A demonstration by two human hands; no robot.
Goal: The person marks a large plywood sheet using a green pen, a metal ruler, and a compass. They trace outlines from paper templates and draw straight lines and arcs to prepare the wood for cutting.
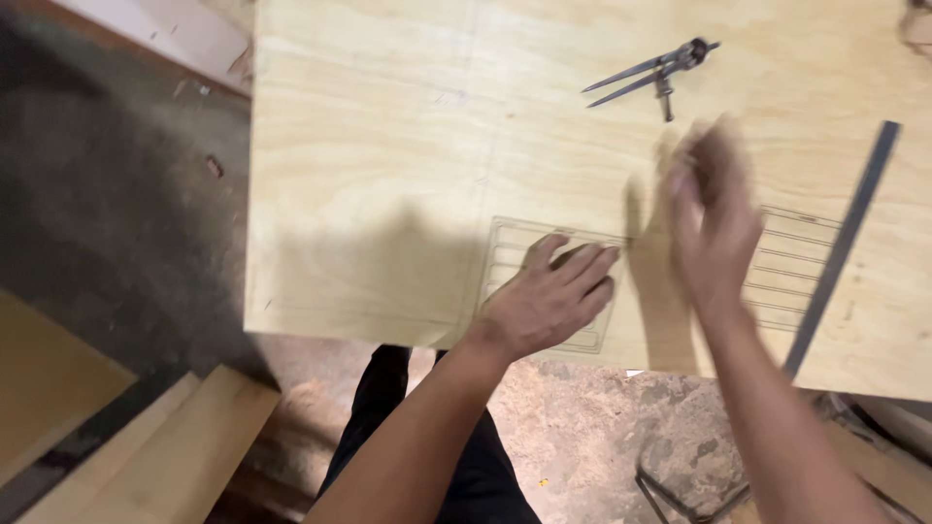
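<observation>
Left hand (549, 301) flat, fingers open on pale plywood sheet (369, 194); blurred right hand (714, 213) open above it; metal dividers (652, 73) point left, long axis near-horizontal.

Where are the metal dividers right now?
The metal dividers lie near the plywood sheet's far edge, beyond the blurred right hand, untouched.

Woodworking shop, by the look of it. A bare plywood sheet (388, 175) served as the worktop, with slotted rectangles pencilled (505, 262) on its face. Metal dividers (652, 72) and a long steel straightedge (843, 243) lay on it. Offcut boards (146, 456) sat below on a rough, dusty concrete floor (126, 223).
</observation>
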